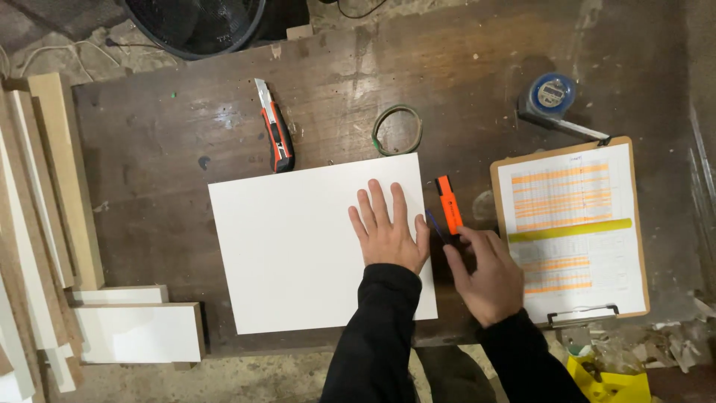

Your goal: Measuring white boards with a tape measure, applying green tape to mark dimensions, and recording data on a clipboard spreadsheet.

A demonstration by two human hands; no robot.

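My left hand (388, 227) lies flat, fingers apart, on the right part of a white rectangular board (298, 246) that rests on a dark wooden table (171, 142). My right hand (485, 272) sits just right of the board's edge, its fingertips touching the lower end of an orange marker (448, 204) on the table. A thin dark pen (435, 224) lies between the two hands. I cannot tell whether the right fingers grip anything.
An orange and black utility knife (274, 128) lies above the board. A coil of wire (397, 128), a blue tape measure (556, 101) and a clipboard (573, 231) with a yellow ruler are to the right. White board offcuts (138, 328) and wood strips (52, 179) lie at left.
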